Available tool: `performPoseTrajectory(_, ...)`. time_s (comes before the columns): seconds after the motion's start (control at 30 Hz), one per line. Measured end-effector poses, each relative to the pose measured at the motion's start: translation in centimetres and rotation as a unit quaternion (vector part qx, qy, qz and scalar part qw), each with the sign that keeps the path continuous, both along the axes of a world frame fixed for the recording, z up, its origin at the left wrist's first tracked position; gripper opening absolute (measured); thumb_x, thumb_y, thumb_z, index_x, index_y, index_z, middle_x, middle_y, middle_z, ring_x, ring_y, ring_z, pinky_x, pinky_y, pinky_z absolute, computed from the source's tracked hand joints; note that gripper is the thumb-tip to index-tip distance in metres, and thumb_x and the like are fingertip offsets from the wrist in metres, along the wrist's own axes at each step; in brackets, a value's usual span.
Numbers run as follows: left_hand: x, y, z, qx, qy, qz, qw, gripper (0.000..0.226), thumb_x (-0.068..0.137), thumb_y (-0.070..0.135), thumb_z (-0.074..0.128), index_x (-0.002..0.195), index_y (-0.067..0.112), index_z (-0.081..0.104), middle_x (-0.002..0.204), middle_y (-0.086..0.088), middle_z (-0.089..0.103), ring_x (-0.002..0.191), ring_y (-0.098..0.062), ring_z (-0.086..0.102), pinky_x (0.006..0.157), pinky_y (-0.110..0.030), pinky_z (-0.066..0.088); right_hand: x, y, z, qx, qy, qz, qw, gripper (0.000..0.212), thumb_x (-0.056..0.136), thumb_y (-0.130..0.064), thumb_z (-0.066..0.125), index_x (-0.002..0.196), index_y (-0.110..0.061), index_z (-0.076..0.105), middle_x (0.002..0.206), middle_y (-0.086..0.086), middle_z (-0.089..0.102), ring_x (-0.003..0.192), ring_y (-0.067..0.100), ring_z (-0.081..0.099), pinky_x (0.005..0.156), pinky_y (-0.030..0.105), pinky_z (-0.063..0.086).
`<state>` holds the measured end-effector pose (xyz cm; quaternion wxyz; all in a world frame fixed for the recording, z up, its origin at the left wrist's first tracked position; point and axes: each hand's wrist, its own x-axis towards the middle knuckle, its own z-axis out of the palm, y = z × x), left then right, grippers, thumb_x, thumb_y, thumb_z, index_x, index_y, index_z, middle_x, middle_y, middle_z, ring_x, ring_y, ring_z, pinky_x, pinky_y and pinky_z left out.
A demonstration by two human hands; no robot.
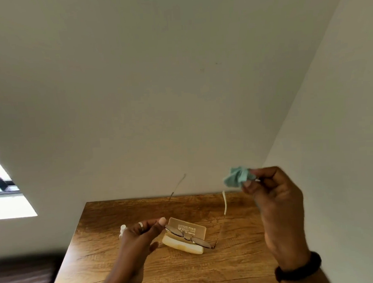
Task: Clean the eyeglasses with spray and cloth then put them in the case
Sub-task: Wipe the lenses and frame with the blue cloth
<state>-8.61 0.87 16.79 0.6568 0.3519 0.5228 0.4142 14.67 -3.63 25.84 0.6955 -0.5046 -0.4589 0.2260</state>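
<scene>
Case point(187, 234) lid print unreadable

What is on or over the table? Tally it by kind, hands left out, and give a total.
Eyeglasses: 1
Cloth: 1
Case: 1
Spray bottle: 1
Total: 4

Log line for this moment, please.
left hand: holds glasses | right hand: holds cloth | case: open on table
</scene>
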Motion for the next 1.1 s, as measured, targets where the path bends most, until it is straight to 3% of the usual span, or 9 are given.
performPoseTrajectory(0.07,-0.6,0.1,-0.7,-0.043,-0.028,0.01,0.999,0.017,0.076,0.021,0.075,0.083,0.006,0.073,0.096,-0.009,0.077,0.106,-0.02,0.064,0.091,-0.047,0.045,-0.4,-1.2,-2.0,-0.038,-0.12,0.047,0.991,0.021,0.077,-0.006,0.073,0.093,-0.017,0.067,0.098,0.001,0.076,0.094,0.018,0.072,0.079,0.036,0.06)
performPoseTrajectory(0.13,-1.1,0.1,-1.5,-0.095,-0.06,0.027,0.993,0.039,0.069,0.023,0.077,0.101,0.002,0.069,0.104,-0.018,0.074,0.103,-0.023,0.065,0.087,-0.049,0.046,-0.6,-2.0,-4.6,-0.061,-0.258,0.067,0.962,0.03,0.081,-0.004,0.074,0.092,-0.031,0.064,0.105,-0.01,0.072,0.1,0.011,0.069,0.083,0.035,0.057)
performPoseTrajectory(0.23,-1.5,0.0,-2.5,-0.144,-0.101,0.042,0.984,0.073,0.068,0.022,0.081,0.133,0.009,0.051,0.097,-0.012,0.074,0.098,-0.02,0.067,0.076,-0.046,0.051,-1.1,-2.4,-8.3,-0.013,-0.514,0.053,0.856,0.02,0.082,-0.018,0.066,0.093,-0.034,0.061,0.115,-0.019,0.064,0.116,0.007,0.058,0.092,0.037,0.045)
performPoseTrajectory(0.4,-1.0,-0.6,-2.7,-0.154,-0.088,0.044,0.983,0.04,0.061,0.022,0.079,0.096,0.011,0.064,0.095,-0.009,0.072,0.102,-0.019,0.063,0.088,-0.049,0.044,-2.8,-2.7,-11.6,-0.016,-0.545,0.028,0.838,0.013,0.081,-0.022,0.059,0.091,-0.024,0.067,0.107,-0.012,0.066,0.108,0.006,0.058,0.097,0.041,0.04)
performPoseTrajectory(0.5,-0.8,-0.9,-2.7,-0.158,-0.089,0.049,0.982,0.051,0.066,0.02,0.079,0.111,0.008,0.06,0.093,-0.009,0.074,0.1,-0.018,0.064,0.088,-0.051,0.044,-3.2,-2.7,-12.7,-0.04,-0.567,0.028,0.823,0.015,0.08,-0.021,0.058,0.092,-0.028,0.062,0.104,-0.014,0.067,0.102,0.005,0.061,0.1,0.044,0.037)
performPoseTrajectory(0.67,-0.7,-1.2,-3.2,-0.159,-0.078,0.018,0.984,0.068,0.065,0.024,0.08,0.125,0.005,0.056,0.094,-0.009,0.074,0.103,-0.019,0.065,0.085,-0.05,0.045,-3.2,-2.6,-12.2,-0.076,-0.552,0.054,0.829,0.017,0.082,-0.02,0.059,0.091,-0.032,0.053,0.089,-0.017,0.069,0.087,-0.002,0.063,0.104,0.041,0.035)
performPoseTrajectory(0.8,-0.8,-1.6,-2.8,-0.116,-0.04,-0.035,0.992,0.042,0.078,0.033,0.074,0.107,0.004,0.063,0.106,-0.014,0.072,0.109,-0.024,0.063,0.089,-0.048,0.043,-2.3,-1.6,-10.3,-0.207,-0.414,0.074,0.883,0.034,0.081,-0.012,0.073,0.079,-0.041,0.055,0.093,-0.032,0.061,0.106,-0.017,0.046,0.103,0.029,0.036)
performPoseTrajectory(0.93,-0.7,-2.0,-2.7,-0.032,0.014,-0.073,0.997,0.038,0.085,0.041,0.065,0.108,0.011,0.065,0.099,-0.007,0.077,0.103,-0.025,0.068,0.085,-0.042,0.049,-0.3,0.2,-8.3,-0.279,-0.224,0.145,0.923,0.029,0.077,-0.004,0.079,0.079,-0.03,0.065,0.09,-0.01,0.075,0.091,0.002,0.07,0.072,0.021,0.055)
performPoseTrajectory(1.1,-0.7,-2.5,-2.3,0.169,0.11,-0.084,0.976,0.022,0.088,0.029,0.064,0.11,0.029,0.066,0.096,0.004,0.077,0.092,-0.016,0.071,0.07,-0.025,0.055,1.8,1.7,-6.8,-0.303,-0.08,0.209,0.927,0.018,0.077,0.007,0.074,0.083,-0.006,0.065,0.083,0.009,0.077,0.08,0.019,0.073,0.068,0.025,0.055)
